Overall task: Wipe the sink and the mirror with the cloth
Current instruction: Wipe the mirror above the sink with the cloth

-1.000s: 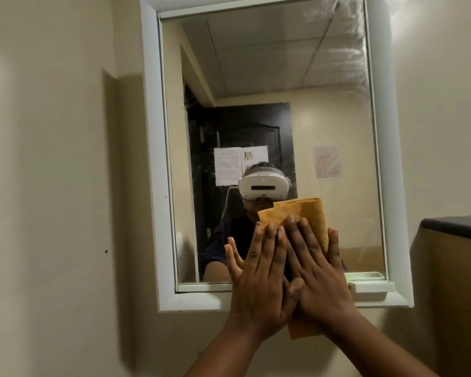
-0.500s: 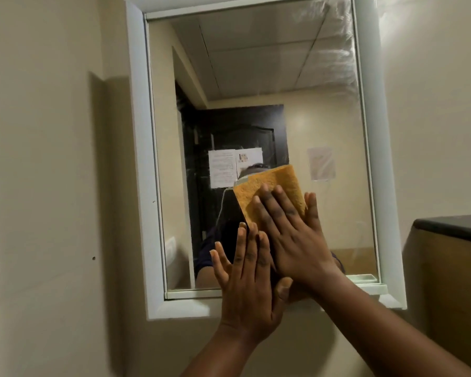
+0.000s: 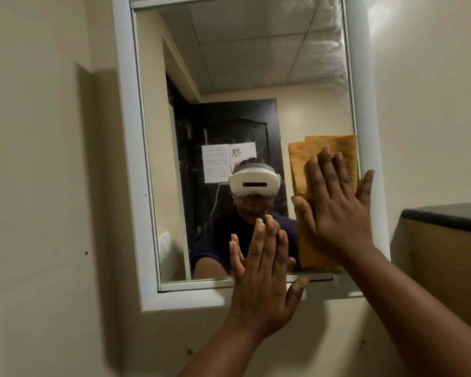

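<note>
A wall mirror [image 3: 256, 63] in a white frame [image 3: 125, 159] hangs in front of me. My right hand [image 3: 335, 202] lies flat with spread fingers on an orange cloth [image 3: 305, 164], pressing it against the glass near the mirror's right edge. My left hand [image 3: 264, 278] rests flat and bare against the lower middle of the glass and the bottom frame, fingers pointing up. The cloth's lower part hangs down to the bottom frame. Streaks show on the upper right of the glass. The sink is not in view.
Cream walls surround the mirror. A cabinet with a dark top [image 3: 446, 216] juts out at the right, close to the mirror frame. The glass reflects a person wearing a white headset, a dark door with papers on it and a tiled ceiling.
My right hand has slid the cloth from the lower middle of the glass to the right edge. The two hands, overlapped before, are now apart. My left hand stays low on the glass.
</note>
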